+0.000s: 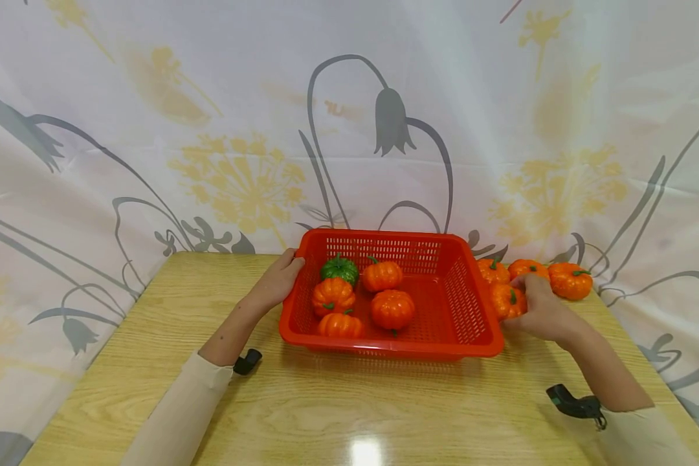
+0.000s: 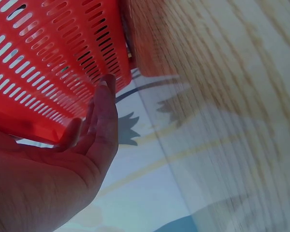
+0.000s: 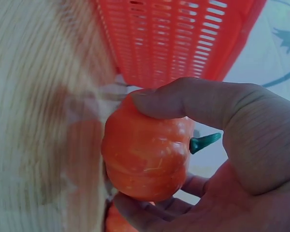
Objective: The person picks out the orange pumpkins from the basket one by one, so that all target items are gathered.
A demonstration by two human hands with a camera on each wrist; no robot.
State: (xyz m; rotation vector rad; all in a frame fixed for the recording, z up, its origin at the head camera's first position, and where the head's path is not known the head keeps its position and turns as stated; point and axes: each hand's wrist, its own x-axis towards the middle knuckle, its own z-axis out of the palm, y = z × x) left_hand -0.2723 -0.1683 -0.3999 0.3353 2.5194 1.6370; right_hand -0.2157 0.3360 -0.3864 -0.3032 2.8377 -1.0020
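Note:
A red slotted plastic basket (image 1: 384,347) stands on the table. My left hand (image 1: 281,280) holds it at the left rim, with fingers (image 2: 105,113) against the outer wall; the thumb is mostly hidden. Inside the basket, toward its left, lie a green pumpkin (image 1: 339,270) and several small orange pumpkins (image 1: 393,309). Just beyond the right wall, my right hand (image 1: 544,312) grips an orange pumpkin (image 3: 147,150) with a green stem. Its thumb presses one side and its fingers curl round the other.
More orange pumpkins (image 1: 570,281) sit at the table's back right, beside and behind my right hand. A patterned cloth (image 1: 349,129) hangs behind the wood-grain table (image 1: 303,414). Black devices (image 1: 576,402) are strapped at both wrists.

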